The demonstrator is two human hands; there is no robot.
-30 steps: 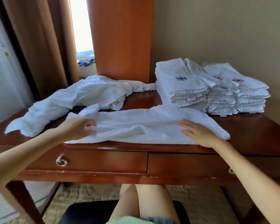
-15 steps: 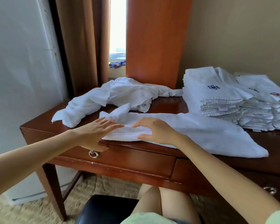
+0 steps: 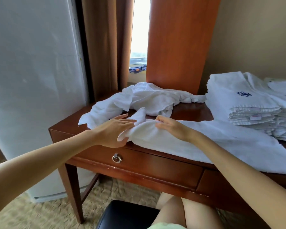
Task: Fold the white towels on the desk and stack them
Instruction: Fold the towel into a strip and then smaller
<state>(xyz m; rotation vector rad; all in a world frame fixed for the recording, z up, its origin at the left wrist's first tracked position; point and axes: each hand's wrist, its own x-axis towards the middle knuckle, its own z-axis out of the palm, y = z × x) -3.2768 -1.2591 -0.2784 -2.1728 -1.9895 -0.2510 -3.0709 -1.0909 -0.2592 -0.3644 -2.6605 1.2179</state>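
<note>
Pinching now, both hands on towel end

Wooden desk: flat towel, crumpled towel, folded stack.

No words or numbers can be read. At the right of the frame, the top of the folded towel stack bears a blue embroidered emblem, a looped knot shape without letters. Small sewn tags on the stack's edges carry reddish print, too small to read.
</note>
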